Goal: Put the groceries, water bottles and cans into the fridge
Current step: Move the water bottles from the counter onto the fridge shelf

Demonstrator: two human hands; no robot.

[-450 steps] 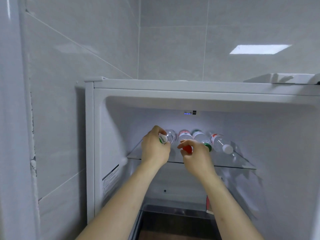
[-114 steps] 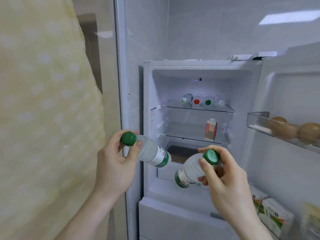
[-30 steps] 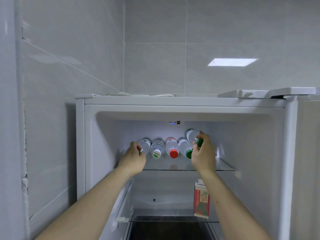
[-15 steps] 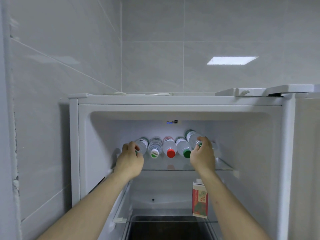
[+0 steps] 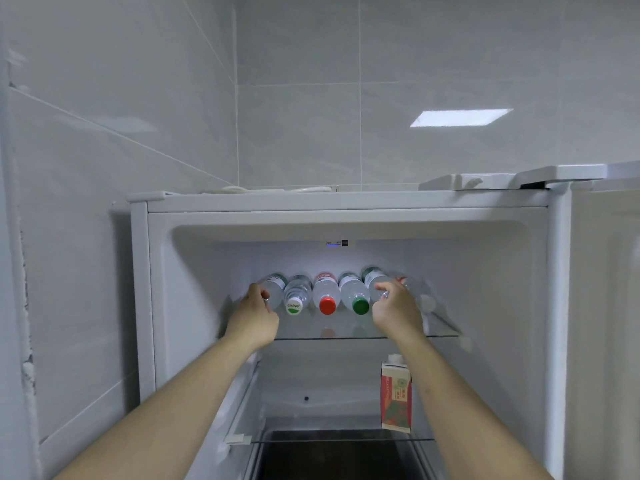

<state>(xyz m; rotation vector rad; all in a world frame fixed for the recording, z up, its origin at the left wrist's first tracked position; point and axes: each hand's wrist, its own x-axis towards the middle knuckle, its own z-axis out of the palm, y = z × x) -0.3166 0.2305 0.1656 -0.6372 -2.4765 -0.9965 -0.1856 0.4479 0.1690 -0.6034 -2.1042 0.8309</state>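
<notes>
Six water bottles lie on their sides in a row on the top glass shelf (image 5: pixel 440 329) of the open fridge (image 5: pixel 346 206), necks toward the camera. The left hand (image 5: pixel 254 317) curls its fingers around the neck end of the leftmost bottle (image 5: pixel 273 289), at the left end of the row. The right hand (image 5: pixel 394 311) grips the fifth bottle (image 5: pixel 372 280), whose body angles up over its neighbours; its cap is hidden by the fingers. Between the hands lie three bottles side by side, touching: one with a white and green cap (image 5: pixel 294 299), one with a red cap (image 5: pixel 325 296), one with a green cap (image 5: pixel 355 296). A sixth bottle (image 5: pixel 420 296) lies just right of the right hand, partly hidden behind it, tilted toward the right wall.

On the glass shelf below, a red and white carton (image 5: pixel 396 396) stands upright near the right side, under the right forearm. A small blue-lit control panel (image 5: pixel 336 243) sits on the back wall, above the bottles.

The fridge is white, set against grey tiled walls (image 5: pixel 138 98); a ceiling light reflects in the tiles as a bright patch (image 5: pixel 460 117). The open door's edge (image 5: pixel 606 306) shows at the right.

The bottles are clear plastic with white labels banded green or red.
</notes>
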